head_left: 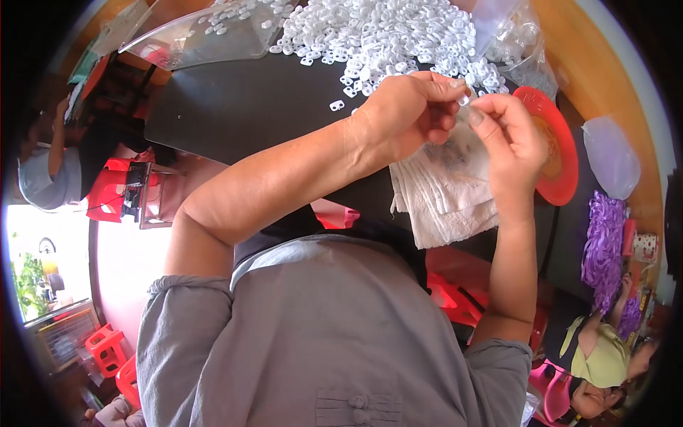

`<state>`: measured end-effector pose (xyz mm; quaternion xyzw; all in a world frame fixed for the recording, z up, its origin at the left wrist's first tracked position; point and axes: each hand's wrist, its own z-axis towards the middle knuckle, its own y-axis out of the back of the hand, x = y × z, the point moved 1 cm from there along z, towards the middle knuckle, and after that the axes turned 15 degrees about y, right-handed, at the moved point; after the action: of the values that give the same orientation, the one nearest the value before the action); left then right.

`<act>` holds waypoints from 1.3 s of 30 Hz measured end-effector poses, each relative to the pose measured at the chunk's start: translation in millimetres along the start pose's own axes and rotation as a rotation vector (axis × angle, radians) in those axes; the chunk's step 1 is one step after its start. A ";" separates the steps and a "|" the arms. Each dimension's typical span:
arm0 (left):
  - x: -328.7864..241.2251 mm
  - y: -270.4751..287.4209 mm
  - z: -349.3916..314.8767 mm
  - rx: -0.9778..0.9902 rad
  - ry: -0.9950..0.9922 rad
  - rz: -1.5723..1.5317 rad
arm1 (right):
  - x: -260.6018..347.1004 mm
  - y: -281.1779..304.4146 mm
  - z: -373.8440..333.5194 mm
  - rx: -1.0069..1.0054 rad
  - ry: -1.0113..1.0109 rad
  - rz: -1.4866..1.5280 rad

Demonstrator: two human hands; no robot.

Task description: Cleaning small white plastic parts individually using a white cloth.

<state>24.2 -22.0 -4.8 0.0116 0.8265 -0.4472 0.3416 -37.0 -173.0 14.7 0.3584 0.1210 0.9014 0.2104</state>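
Observation:
My left hand and my right hand meet above the dark table, both with thumb and forefinger pinched. Between their fingertips is a small white plastic piece, partly covered by the fingers. The other fingers of my left hand curl loosely. Just beyond the hands lies a large heap of small white oval plastic pieces with holes in them. One loose white piece lies apart, left of my left wrist. A folded whitish cloth rests below the hands, and a round red dish is beside my right hand.
A clear plastic bin tilts at the far left, with white pieces in it. A clear bag stands at the far right. Purple strands and a whitish bag lie farther right. Other people sit at both sides; red stools stand lower left.

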 end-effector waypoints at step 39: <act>3.3 15.3 -2.8 -0.115 -0.134 0.126 | -9.2 -8.0 -4.1 0.097 -0.084 -0.013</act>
<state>25.1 -11.6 -16.9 0.0143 0.8237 -0.3765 0.4237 -31.4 -170.5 3.4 0.4051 0.1580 0.8772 0.2037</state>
